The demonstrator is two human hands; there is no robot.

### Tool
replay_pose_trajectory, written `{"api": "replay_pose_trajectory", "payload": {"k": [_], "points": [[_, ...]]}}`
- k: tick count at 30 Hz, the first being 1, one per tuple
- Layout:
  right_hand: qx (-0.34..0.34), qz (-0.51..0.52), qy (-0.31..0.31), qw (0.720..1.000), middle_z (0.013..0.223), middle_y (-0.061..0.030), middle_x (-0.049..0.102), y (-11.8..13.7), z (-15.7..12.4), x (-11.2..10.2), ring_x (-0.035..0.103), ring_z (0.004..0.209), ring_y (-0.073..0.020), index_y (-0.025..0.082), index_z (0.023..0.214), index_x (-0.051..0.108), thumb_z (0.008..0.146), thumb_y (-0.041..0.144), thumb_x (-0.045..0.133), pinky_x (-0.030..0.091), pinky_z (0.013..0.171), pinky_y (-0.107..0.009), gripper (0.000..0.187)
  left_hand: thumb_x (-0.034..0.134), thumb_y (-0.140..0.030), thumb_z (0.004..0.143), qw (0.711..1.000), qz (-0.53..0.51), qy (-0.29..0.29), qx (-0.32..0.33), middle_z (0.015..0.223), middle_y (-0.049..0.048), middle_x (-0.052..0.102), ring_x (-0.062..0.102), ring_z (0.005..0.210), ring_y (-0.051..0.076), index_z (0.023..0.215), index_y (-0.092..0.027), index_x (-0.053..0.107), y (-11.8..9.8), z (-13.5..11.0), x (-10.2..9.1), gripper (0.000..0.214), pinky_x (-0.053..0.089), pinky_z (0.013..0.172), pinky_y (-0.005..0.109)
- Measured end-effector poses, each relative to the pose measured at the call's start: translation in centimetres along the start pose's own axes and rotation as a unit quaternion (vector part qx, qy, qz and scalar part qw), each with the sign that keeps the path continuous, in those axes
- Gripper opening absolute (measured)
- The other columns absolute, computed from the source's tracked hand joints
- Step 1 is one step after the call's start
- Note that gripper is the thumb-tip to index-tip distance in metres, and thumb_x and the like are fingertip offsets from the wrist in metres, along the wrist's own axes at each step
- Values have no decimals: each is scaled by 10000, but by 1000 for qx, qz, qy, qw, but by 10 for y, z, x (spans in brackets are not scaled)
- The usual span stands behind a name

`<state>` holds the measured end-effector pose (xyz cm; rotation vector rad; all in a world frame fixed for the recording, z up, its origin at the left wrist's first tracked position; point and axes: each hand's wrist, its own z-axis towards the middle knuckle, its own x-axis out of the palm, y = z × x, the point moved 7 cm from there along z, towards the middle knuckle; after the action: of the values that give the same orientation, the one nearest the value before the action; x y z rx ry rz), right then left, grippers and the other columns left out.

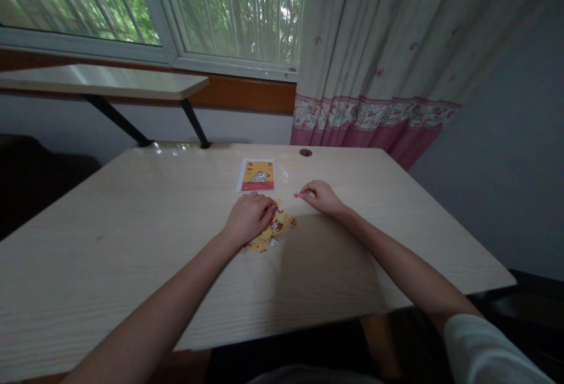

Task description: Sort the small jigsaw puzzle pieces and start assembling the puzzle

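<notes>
My left hand [249,216] rests curled on a patch of joined yellow jigsaw pieces [275,231] near the middle of a pale wooden table [132,243]. Whether its fingers pinch a piece is hidden. My right hand [321,196] lies just right of the patch, fingers pinched on a small red jigsaw piece [298,195] held low over the table. A printed reference card [256,175], yellow and red with a white cartoon animal, lies flat just beyond both hands.
A round cable hole [305,152] sits at the table's far edge. A narrow shelf on black brackets [101,81] hangs under the window at the back left. A flowered curtain with a pink hem [374,78] hangs at the back right.
</notes>
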<state>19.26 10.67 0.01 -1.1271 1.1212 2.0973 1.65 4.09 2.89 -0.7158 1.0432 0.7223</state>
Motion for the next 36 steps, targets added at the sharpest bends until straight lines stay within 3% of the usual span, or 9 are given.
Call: {"api": "replay_pose_trajectory", "payload": {"k": [11, 15, 19, 23, 28, 33, 36], "points": [[2, -15, -15, 1000, 852, -47, 671, 1, 2, 1, 561, 827, -163, 188, 863, 691, 840, 309, 588, 366, 804, -303, 161, 457, -230, 865, 1000, -4, -3, -1, 822, 78, 687, 600, 801, 232, 885, -161, 666, 1, 1, 1, 222, 435, 768, 369], [-66, -30, -11, 997, 915, -57, 668, 24, -3, 2, 542, 876, -171, 190, 970, 681, 889, 332, 515, 359, 823, -314, 232, 459, -232, 864, 1000, -1, -11, 1, 825, 80, 679, 598, 807, 226, 882, -161, 661, 1, 1, 1, 215, 434, 773, 365], [-144, -74, 32, 986, 1023, -61, 629, 54, -9, 15, 497, 934, -186, 242, 1160, 616, 891, 290, 513, 347, 843, -331, 292, 458, -243, 866, 1000, 17, -16, -2, 814, 78, 665, 585, 794, 221, 853, -161, 655, 1, 1, -1, 215, 428, 761, 353], [-126, -80, 55, 987, 1047, -69, 601, 58, -11, 21, 472, 953, -197, 251, 1135, 631, 877, 277, 533, 348, 838, -339, 276, 456, -248, 869, 1000, 22, -18, -11, 806, 77, 661, 582, 777, 216, 849, -161, 659, 3, 1, 0, 222, 421, 736, 340], [-102, -70, 56, 991, 979, -69, 609, 49, -14, 12, 484, 949, -201, 200, 964, 666, 863, 289, 548, 353, 850, -335, 179, 459, -243, 868, 1000, 17, -19, -3, 808, 67, 661, 580, 783, 210, 879, -172, 660, 4, 0, 2, 214, 420, 741, 337], [-117, -80, 100, 985, 1061, -92, 588, 50, -17, 13, 489, 987, -199, 196, 1143, 594, 893, 280, 496, 365, 868, -335, 281, 465, -235, 862, 1000, 13, -14, -6, 834, 74, 666, 585, 818, 218, 895, -168, 664, 2, 1, 1, 213, 425, 770, 347], [-120, -93, 109, 982, 1063, -97, 577, 52, -16, 13, 488, 989, -202, 216, 1143, 605, 891, 276, 503, 368, 871, -344, 279, 464, -235, 861, 1000, 8, -16, -8, 843, 81, 668, 587, 826, 225, 896, -162, 667, 1, 1, 0, 218, 429, 776, 357]]}}
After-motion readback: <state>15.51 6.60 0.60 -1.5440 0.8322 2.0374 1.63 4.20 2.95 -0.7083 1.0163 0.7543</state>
